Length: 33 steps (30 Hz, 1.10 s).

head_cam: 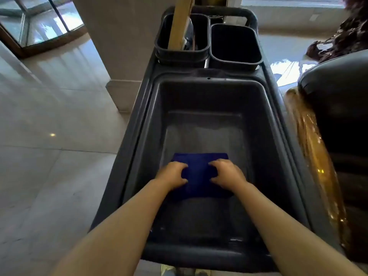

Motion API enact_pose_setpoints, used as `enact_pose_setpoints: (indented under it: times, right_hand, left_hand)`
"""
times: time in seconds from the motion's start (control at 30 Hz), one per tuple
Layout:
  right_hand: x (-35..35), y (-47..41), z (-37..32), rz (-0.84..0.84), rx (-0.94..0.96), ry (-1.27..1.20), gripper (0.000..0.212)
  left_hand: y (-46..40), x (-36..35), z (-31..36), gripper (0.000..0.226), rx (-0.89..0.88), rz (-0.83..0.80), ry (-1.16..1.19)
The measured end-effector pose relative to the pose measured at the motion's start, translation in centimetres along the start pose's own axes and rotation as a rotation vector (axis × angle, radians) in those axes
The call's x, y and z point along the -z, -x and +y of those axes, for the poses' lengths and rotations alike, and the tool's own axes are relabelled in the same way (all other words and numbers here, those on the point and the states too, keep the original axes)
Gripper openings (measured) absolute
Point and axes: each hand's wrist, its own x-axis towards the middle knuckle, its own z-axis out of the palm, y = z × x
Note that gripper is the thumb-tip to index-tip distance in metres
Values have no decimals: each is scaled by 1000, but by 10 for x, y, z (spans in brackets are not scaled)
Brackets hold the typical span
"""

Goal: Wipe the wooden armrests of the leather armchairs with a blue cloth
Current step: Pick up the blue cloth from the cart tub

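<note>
The folded blue cloth [199, 172] lies flat on the bottom of the cart's big grey tub [264, 120], toward its near end. The left hand [172, 174] and right hand [227, 173] curl their fingers onto its left and right edges; whether either has closed a real pinch I cannot tell. Lifted by only the top layer, the cloth could unfold and drop back. The wooden armrest [314, 156] waits unwiped, just right of the cart.

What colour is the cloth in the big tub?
Dark blue cloth, plain, seen in the head view.
</note>
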Motion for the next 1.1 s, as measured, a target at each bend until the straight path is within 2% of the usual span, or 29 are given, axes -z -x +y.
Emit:
enact_pose_setpoints:
  times: [0.17, 0.33, 0.47, 0.57, 0.67, 0.73, 0.83, 0.93, 1.0, 1.1]
  right_hand:
    - [-18, -4, 8, 127, 12, 54, 48]
    - [-25, -6, 13, 161, 4, -31, 33]
    - [-18, -3, 19, 124, -9, -101, 16]
    - [-15, 2, 20, 159, 27, -120, 10]
    - [-17, 6, 17, 93, 57, -140, 8]
    - [-16, 10, 14, 69, 7, -151, 6]
    - [-11, 13, 13, 89, -26, -153, 7]
    - [6, 13, 10, 50, -60, -281, 17]
    - [24, 14, 9, -6, -63, -335, 26]
    - [57, 22, 5, -30, -25, -296, 22]
  left_hand:
    - [-6, -20, 2, 60, 35, 153, -12]
    - [-3, -26, 1, 29, 35, 295, -1]
    - [0, -15, 0, 8, 73, 238, 123]
    - [1, -8, -2, 8, 53, 196, 197]
    - [5, -7, -1, 12, 105, 127, 300]
    - [5, -6, -1, 12, 111, 115, 322]
    - [7, 1, 2, 13, 115, 110, 359]
    - [10, 17, 3, 15, 98, 56, 380]
    - [15, 34, 7, 15, 55, 17, 378]
    - [21, 66, 21, 14, -38, -25, 347]
